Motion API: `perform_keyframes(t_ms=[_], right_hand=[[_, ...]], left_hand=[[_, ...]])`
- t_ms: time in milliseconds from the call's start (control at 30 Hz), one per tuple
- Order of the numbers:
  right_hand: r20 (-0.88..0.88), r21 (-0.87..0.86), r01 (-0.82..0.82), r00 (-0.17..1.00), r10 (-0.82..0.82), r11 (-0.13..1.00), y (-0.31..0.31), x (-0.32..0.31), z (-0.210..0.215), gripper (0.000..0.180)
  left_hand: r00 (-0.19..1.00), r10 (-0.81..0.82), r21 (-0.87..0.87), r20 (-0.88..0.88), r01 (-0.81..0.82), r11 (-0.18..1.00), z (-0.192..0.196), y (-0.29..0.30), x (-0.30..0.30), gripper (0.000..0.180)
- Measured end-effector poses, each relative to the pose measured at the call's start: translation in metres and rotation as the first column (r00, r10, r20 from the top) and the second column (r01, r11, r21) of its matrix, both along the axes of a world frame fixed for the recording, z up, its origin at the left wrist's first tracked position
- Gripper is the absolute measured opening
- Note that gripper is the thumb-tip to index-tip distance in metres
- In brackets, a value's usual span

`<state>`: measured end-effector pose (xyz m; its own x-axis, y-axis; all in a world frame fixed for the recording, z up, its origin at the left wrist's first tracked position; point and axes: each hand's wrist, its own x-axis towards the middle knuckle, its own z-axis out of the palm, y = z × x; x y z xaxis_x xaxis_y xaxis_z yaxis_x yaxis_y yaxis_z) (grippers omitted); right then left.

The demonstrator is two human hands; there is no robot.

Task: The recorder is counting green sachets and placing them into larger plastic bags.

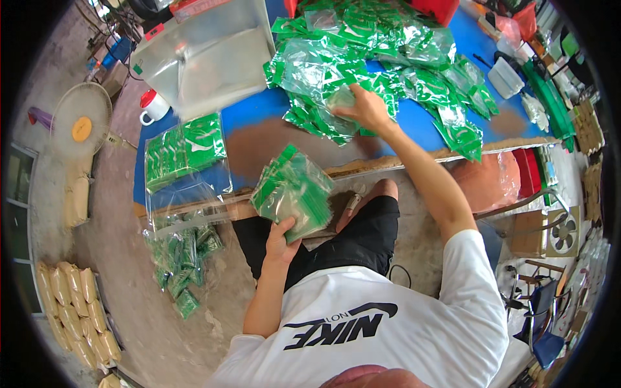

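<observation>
My left hand grips a fanned stack of flat green-and-clear plastic packets over my lap, just in front of the table edge. My right hand reaches across the table to the near side of a large heap of similar packets. Its thumb and fingers close around a clear-faced packet at the heap's edge; the fingertips are partly hidden. To the left, a clear bag filled with rows of green packets lies on the blue tabletop.
A pale translucent bin lies at the table's back left, beside a white mug with a red lid. A fan stands farther left. Bagged green packets lie below the table edge. An orange bag sits below the right side.
</observation>
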<state>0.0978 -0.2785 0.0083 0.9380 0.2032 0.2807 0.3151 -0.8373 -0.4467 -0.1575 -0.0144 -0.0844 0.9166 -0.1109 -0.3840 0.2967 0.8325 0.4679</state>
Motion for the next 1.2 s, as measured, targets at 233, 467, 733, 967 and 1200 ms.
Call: perform_keyframes(t_ms=[233, 467, 733, 967, 1200], right_hand=[[-0.225, 0.749, -0.07, 0.908, 0.353, 0.659, 0.075, -0.153, -0.012, 0.039], [0.25, -0.137, -0.165, 0.949, 0.195, 0.977, 0.021, -0.075, 0.001, 0.068], [0.045, 0.468, -0.289, 0.952, 0.304, 0.835, 0.035, -0.157, -0.036, 0.045], [-0.202, 0.788, -0.095, 0.893, 0.401, 0.609, 0.08, -0.174, 0.002, 0.03], [0.176, -0.253, -0.33, 0.909, 0.379, 0.909, 0.034, -0.122, -0.034, 0.078]], left_hand=[[0.982, -0.013, -0.485, 0.189, 0.104, 0.868, 0.024, -0.009, 0.021, 0.064], [0.987, 0.014, -0.224, 0.159, 0.022, 0.974, 0.006, 0.0, 0.016, 0.067], [0.965, -0.055, -0.224, 0.258, 0.115, 0.968, -0.018, 0.028, -0.01, 0.078], [0.972, 0.01, -0.281, 0.236, 0.059, 0.958, 0.008, 0.014, 0.009, 0.072], [0.947, 0.017, -0.08, 0.321, 0.009, 0.997, 0.0, 0.05, -0.013, 0.069]])
